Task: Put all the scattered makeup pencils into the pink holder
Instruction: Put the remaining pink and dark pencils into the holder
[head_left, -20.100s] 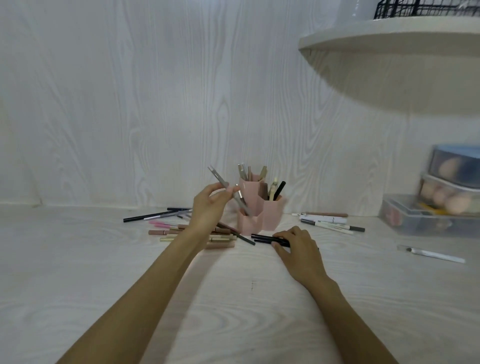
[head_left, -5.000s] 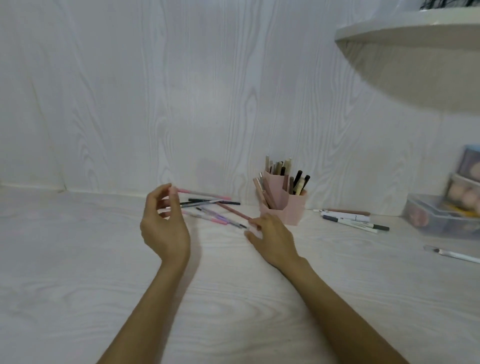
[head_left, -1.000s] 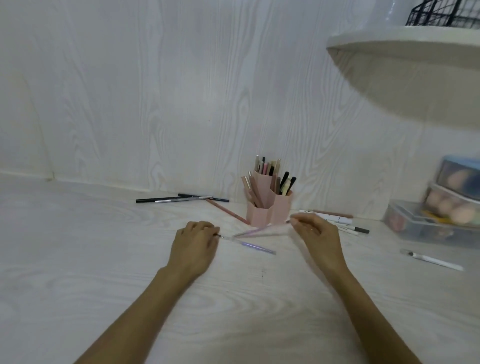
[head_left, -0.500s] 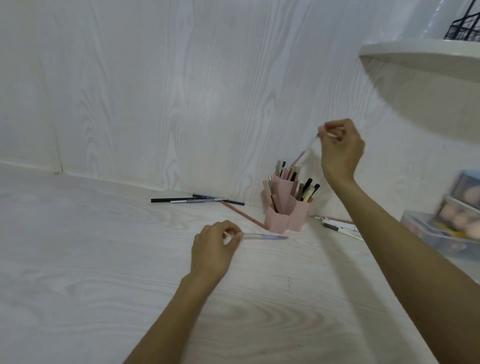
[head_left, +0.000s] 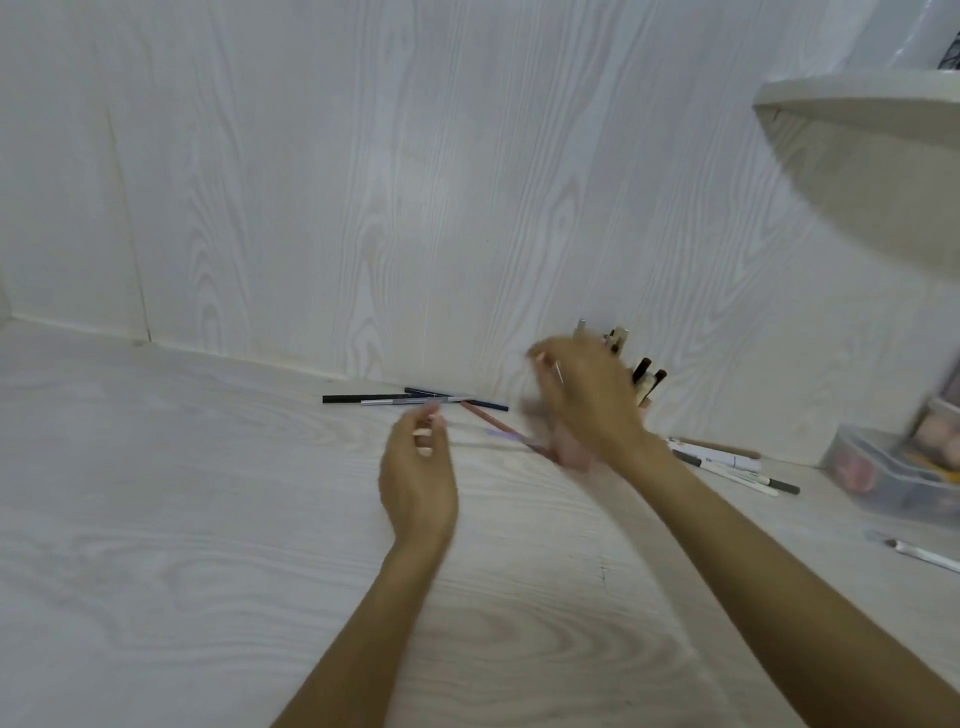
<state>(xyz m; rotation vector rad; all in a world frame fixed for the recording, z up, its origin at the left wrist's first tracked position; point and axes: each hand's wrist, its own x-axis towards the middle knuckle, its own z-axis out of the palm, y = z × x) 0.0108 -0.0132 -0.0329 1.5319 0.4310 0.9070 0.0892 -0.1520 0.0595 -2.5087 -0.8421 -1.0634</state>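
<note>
The pink holder (head_left: 571, 460) stands by the back wall, mostly hidden behind my blurred right hand (head_left: 587, 405). Several pencils (head_left: 647, 374) stick up out of it. A thin pale stick shows at that hand's fingers, but the blur hides the grip. My left hand (head_left: 418, 467) hovers over the table with fingers loosely curled and nothing visible in them. A lilac pencil (head_left: 506, 436) lies between the two hands. Black and silver pencils (head_left: 395, 399) and a reddish-brown one (head_left: 488, 418) lie left of the holder. White pens (head_left: 727, 462) lie to its right.
Clear plastic boxes of makeup sponges (head_left: 883, 478) stand at the far right, with a white pencil (head_left: 924, 557) on the table before them. A curved white shelf (head_left: 857, 114) overhangs the upper right. The wall closes off the back.
My right hand has dropped from above the holder to right in front of it. My left hand has lifted off the table, and the lilac pencil now sits apart from it.
</note>
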